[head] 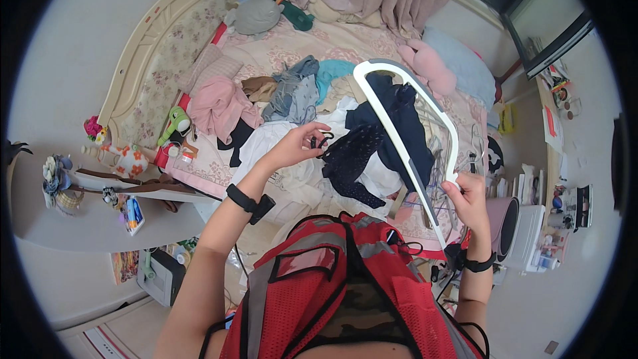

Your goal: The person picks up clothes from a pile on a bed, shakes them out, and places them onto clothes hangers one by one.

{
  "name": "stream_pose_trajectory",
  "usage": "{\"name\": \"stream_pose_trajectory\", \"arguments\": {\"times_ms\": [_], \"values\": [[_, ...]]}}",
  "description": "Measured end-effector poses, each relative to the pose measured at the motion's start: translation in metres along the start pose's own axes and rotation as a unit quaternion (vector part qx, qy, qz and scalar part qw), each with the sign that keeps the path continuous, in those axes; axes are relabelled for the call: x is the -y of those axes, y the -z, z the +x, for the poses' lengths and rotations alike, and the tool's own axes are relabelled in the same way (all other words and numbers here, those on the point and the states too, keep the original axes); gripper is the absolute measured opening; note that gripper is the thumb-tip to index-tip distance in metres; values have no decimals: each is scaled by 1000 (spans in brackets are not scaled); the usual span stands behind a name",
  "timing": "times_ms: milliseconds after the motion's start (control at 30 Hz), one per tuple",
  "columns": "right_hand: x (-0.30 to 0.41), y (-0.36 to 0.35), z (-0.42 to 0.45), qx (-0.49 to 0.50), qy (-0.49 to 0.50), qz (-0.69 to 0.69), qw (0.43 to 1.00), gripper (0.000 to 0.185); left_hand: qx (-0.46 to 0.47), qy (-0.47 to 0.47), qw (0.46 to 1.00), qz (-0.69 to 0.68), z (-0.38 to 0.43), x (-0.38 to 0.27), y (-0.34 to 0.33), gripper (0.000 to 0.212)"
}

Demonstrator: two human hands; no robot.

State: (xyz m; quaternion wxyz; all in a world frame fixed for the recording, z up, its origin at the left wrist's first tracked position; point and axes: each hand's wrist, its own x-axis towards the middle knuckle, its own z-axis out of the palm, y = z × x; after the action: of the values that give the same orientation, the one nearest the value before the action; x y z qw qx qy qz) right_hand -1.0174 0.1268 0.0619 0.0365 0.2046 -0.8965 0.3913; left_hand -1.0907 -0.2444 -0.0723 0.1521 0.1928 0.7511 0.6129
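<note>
My right hand (468, 200) grips a white plastic clothes hanger (392, 133) with grey inserts, near its hook end. The hanger is tilted and held above the bed. Between the fingers of my left hand (299, 145) is a thin black loop (326, 138), perhaps a strap. It seems to lead to the black dotted garment (355, 157) beside the hand, though the join is hard to see. Behind the hanger lies a navy garment (406, 147). White clothes (259, 145) spread under my left hand.
Several wire hangers (438, 159) lie on the bed at the right. A pink garment (219, 102) and blue denim (294, 92) are piled farther back. Plush toys (256, 14) line the far side. A curved shelf (99, 232) stands left, a desk (546, 124) right.
</note>
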Motion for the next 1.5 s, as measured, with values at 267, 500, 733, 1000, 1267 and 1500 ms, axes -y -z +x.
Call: {"name": "stream_pose_trajectory", "arguments": {"times_ms": [267,500,733,1000,1267,1500], "values": [[-3,-1,-1,-4,-7,9,1000,22,68,3,986,153,-10,-15,-6,42],[-1,-4,2,4,-13,2,1000,21,-40,-63,987,146,-14,-8,-15,25],[-5,-7,4,7,-9,-4,1000,20,-134,-88,932,326,-14,-12,-10,19],[-6,-13,4,-26,-57,31,998,24,-202,-253,903,283,-9,-44,-13,23],[7,-44,46,-163,-90,75,980,34,-126,-203,954,183,-5,-106,-46,24],[26,-48,46,-153,-86,282,943,27,-11,-130,991,25,-27,-160,-56,20]]}}
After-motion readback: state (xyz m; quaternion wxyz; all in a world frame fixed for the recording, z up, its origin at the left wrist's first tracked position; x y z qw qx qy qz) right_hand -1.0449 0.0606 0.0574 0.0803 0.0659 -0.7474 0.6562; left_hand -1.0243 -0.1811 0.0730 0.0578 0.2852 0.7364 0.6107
